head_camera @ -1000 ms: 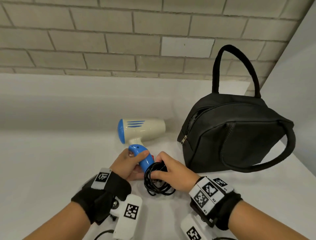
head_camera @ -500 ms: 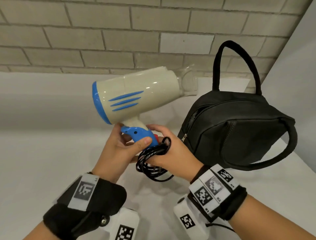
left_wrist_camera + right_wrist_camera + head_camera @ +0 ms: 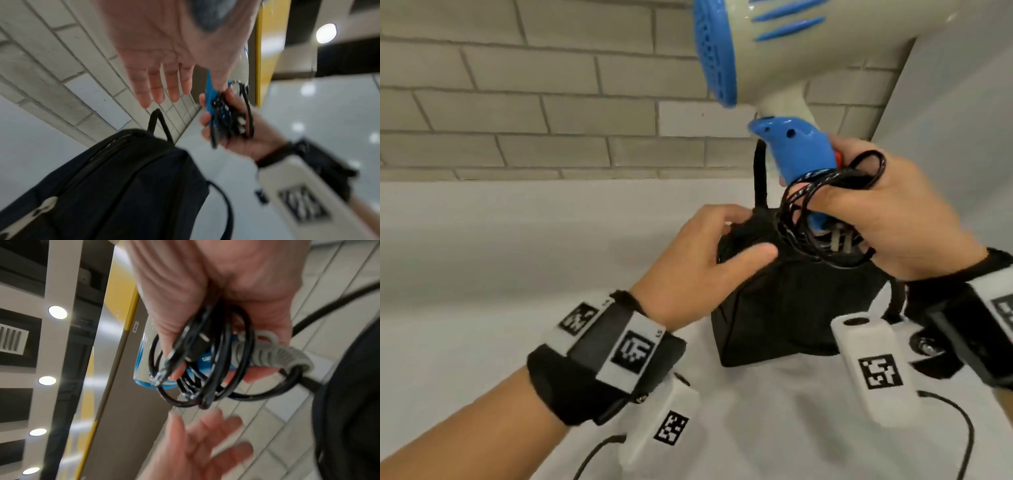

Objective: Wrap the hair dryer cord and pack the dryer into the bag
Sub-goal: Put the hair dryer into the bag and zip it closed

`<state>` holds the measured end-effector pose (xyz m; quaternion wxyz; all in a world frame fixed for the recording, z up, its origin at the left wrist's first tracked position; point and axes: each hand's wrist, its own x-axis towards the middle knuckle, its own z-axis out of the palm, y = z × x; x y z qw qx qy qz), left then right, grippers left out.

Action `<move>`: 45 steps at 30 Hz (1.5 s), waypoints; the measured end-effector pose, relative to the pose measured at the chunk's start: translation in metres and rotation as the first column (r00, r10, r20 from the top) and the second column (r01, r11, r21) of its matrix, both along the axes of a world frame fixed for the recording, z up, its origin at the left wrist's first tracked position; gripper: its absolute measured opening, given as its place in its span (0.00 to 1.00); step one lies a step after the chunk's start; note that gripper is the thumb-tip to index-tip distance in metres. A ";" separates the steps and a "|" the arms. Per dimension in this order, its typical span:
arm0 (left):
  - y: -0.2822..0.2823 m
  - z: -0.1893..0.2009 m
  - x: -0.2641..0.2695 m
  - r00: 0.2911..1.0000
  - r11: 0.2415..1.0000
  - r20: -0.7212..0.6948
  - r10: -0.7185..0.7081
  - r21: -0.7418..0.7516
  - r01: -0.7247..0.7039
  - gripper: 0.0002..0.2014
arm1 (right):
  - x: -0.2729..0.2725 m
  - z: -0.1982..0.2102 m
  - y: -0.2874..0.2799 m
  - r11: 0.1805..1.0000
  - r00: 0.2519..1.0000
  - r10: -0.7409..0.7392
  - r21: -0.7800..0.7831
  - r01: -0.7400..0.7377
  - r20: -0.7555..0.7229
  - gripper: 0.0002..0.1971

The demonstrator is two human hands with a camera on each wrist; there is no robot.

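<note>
Bench [image 3: 482, 342]: white, carrying the black bag.
Bag [image 3: 784, 308]: upright on the bench below your hands; its zip looks closed in the left wrist view (blurred, so not certain).
Hair dryer [image 3: 791, 58]: lifted above the bag, well higher than half a second ago.
Right hand [image 3: 914, 219]: curled round the blue handle [image 3: 798, 147] and the coiled cord [image 3: 822, 212] together.
Left hand [image 3: 709, 260]: fingers spread loose, holding nothing; it has left the dryer handle and now reaches the bag's top.
Progress: you have the cord wrapped; opening the bag and putting the dryer in remain.
</note>
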<state>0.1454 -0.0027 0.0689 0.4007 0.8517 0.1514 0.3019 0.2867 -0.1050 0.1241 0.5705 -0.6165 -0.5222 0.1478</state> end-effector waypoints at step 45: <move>0.008 -0.048 -0.018 0.994 0.978 -0.058 -0.097 0.178 0.105 0.15 | 0.079 -0.052 0.049 0.435 0.780 0.533 -0.897 0.079 0.328 0.25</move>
